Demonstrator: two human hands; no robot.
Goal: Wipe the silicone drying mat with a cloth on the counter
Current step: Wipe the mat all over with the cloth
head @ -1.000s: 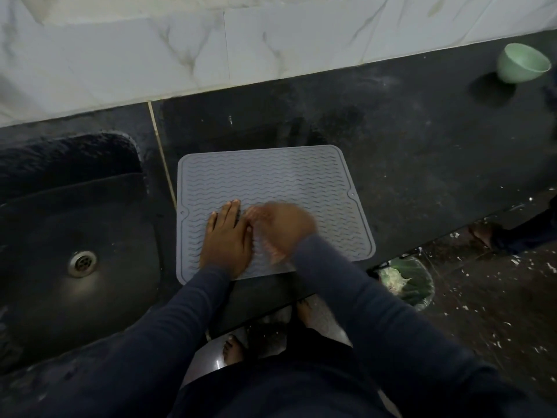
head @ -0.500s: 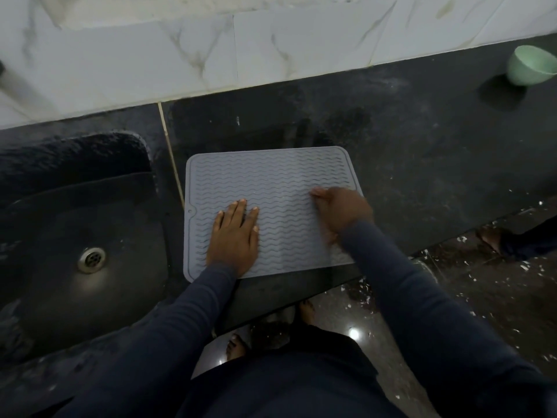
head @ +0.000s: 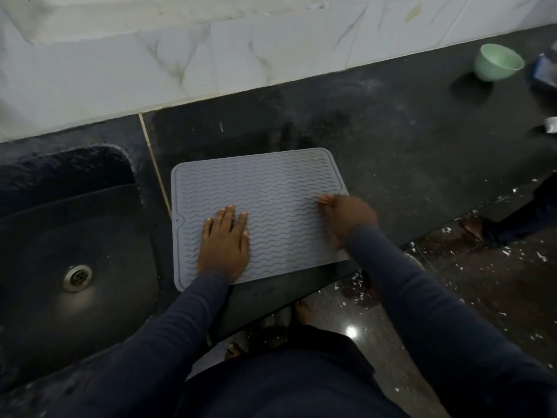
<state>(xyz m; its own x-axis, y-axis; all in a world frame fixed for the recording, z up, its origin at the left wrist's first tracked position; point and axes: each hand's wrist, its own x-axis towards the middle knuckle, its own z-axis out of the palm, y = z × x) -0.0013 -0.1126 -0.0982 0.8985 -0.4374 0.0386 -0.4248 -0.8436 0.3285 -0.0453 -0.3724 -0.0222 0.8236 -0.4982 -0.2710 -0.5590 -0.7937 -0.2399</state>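
Observation:
A grey silicone drying mat point(head: 271, 182) with wavy ridges lies flat on the black counter point(head: 391, 146), near its front edge. My left hand point(head: 224, 239) presses flat on the mat's near left part, fingers straight. At the mat's right edge my right hand point(head: 349, 217) is curled, fingertips down on the ridges. A small pale grey fold, apparently the cloth point(head: 338, 245), shows under its heel; the hand hides the rest of it.
A dark sink point(head: 36, 251) with a metal drain point(head: 77, 277) lies left of the mat. A green bowl point(head: 497, 66) stands at the far right by the tiled wall. Another person's foot point(head: 473, 226) is on the littered floor to the right.
My right hand has swept from beside my left hand across the mat to its right edge. My left hand has stayed pressed on the mat.

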